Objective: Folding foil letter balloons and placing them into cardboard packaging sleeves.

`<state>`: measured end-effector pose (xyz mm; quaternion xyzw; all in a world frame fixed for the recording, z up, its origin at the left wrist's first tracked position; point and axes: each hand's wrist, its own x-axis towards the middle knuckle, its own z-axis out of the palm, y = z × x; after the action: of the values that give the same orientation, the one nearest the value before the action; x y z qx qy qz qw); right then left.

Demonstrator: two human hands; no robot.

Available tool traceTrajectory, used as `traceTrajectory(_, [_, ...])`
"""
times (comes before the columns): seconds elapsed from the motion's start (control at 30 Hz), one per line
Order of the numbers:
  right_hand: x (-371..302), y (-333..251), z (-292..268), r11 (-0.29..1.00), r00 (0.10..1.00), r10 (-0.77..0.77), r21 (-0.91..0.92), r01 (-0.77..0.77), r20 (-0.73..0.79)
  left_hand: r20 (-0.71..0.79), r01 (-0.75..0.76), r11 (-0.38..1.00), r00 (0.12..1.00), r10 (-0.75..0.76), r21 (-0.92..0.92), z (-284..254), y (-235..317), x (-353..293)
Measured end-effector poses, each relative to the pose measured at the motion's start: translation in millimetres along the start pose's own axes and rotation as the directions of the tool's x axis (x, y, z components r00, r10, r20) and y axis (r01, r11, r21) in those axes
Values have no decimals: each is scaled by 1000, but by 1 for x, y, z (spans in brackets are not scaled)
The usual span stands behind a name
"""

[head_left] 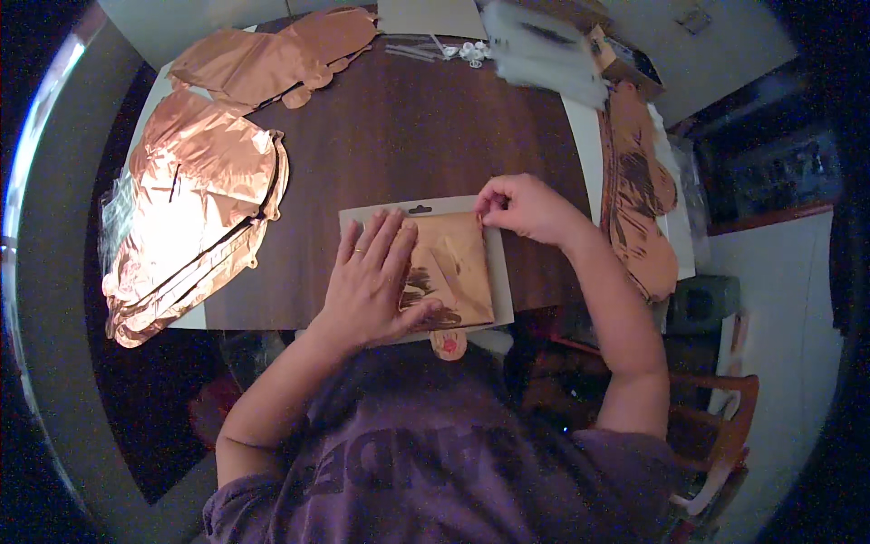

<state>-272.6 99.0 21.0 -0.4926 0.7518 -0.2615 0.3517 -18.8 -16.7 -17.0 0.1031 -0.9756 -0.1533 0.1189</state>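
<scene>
A folded copper-coloured foil balloon [467, 263] lies as a flat square on a pale card [504, 295] with a hanging slot at its far edge, close to the near edge of the table. My left hand [370, 281] rests flat across the left part of the foil and the card, fingers stretched out, hiding what is under it. At the far right corner of the foil, my right hand [526, 210] is closed in a pinch, fingertips on the corner. A rounded foil tab [449, 344] sticks out below the card's near edge.
Large flat copper foil balloons [204, 145] lie in stacks at the left, with another foil pile [281, 54] at the far left. More foil balloons [639, 199] line the right side. White plastic pieces [469, 53] and clear plastic bags [539, 54] sit at the far edge.
</scene>
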Motion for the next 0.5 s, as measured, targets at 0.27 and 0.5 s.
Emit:
traceTrajectory(0.27, [4,1,-9,1000,991,18,-18,-16,131,5,-12,1000,1000,12,-12,-1,0,1])
traceTrajectory(0.5, [-6,4,0,998,995,68,-12,-67,71,19,-4,1000,1000,4,-17,0,0,0])
